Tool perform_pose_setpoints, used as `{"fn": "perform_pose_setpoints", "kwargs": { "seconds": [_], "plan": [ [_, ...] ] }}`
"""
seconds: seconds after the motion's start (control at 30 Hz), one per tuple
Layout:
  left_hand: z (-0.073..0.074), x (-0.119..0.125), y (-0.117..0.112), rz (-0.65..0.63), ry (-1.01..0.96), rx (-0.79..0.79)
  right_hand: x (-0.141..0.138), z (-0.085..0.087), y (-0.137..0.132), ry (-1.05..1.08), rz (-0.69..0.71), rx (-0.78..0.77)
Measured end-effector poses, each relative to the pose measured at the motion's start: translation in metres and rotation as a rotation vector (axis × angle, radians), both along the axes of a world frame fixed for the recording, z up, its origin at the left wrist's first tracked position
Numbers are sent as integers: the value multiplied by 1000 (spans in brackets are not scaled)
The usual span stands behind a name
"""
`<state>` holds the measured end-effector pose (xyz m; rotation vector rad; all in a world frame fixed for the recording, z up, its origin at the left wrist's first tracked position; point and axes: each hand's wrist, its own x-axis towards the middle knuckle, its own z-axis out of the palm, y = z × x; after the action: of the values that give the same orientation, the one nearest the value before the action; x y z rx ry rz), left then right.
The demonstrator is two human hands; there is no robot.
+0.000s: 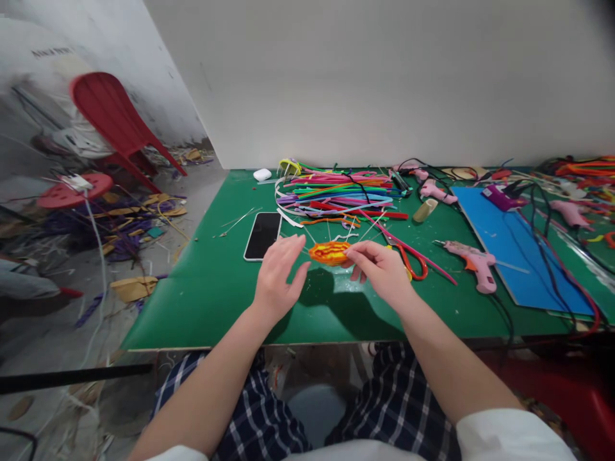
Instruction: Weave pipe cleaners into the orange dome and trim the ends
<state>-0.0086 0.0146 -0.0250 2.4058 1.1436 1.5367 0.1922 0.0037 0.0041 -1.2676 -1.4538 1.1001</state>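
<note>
A small woven orange and yellow piece (329, 253) with thin white spokes sticking out hangs just above the green table (211, 288). My right hand (382, 272) pinches its right end, fingers closed on it. My left hand (278, 275) is at its left side with the fingers stretched out and apart, fingertips near the white spokes. A heap of coloured strips (336, 192) lies behind the piece.
A black phone (263, 235) lies left of my hands. Orange-handled scissors (413, 259) and a pink glue gun (471, 259) lie to the right, beside a blue mat (514, 250) with cables. A red chair (115, 121) and scattered scraps cover the floor at left.
</note>
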Motion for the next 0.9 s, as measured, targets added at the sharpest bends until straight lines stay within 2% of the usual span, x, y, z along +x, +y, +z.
{"fn": "perform_pose_setpoints", "kwargs": {
  "seconds": [0.1, 0.2, 0.3, 0.4, 0.53, 0.63, 0.73, 0.83, 0.9],
  "plan": [
    [-9, 3, 3, 103, -292, -171, -1, -13, 2, -25, -69, 62],
    [-16, 5, 9, 63, -545, -400, -2, -28, 6, -106, -84, 125],
    [-21, 6, 14, -45, -627, -650, -4, -44, 11, -270, -73, 203],
    [-24, 5, 18, -49, -655, -764, -6, -59, 13, -433, -30, 258],
    [-28, 2, 21, -11, -629, -761, -8, -71, 7, -566, -7, 309],
    [-29, -1, 18, 16, -559, -757, -4, -71, -7, -562, -6, 317],
    [-31, -4, 7, 66, -423, -688, 13, -59, -34, -422, -11, 237],
    [-35, -5, -10, 105, -230, -561, 37, -38, -74, -197, -141, 91],
    [-39, -3, -22, 114, -115, -450, 50, -21, -102, -103, -204, 140]
  ]
}}
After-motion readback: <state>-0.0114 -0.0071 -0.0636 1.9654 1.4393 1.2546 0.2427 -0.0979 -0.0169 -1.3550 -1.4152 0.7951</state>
